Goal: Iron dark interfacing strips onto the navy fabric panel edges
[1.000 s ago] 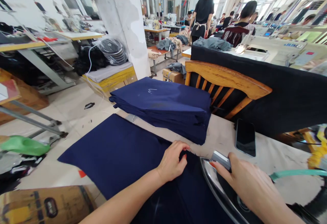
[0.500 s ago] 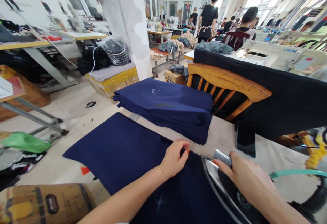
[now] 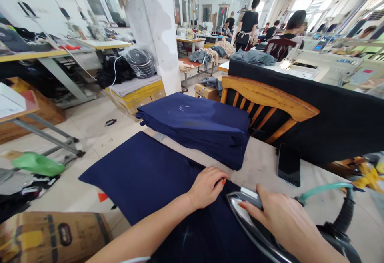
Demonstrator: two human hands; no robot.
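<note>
While the right hand [image 3: 282, 219] was clamped over the handle of the iron [image 3: 255, 223], the iron's nose pointed up and left toward the left hand [image 3: 207, 187], its long axis running from that tip back toward the lower right, where a black hose [image 3: 345, 215] and a teal tube [image 3: 324, 189] rose behind the wrist. The left hand lay just beside the tip, fingers curled on the navy cloth [image 3: 144, 179] and pinching its edge. Beyond both hands a stack [image 3: 198, 129] of folded navy pieces sat, near the left fingertips. A phone [image 3: 288, 165] lay beyond the right hand, with a wooden chair [image 3: 267, 97] behind it.
</note>
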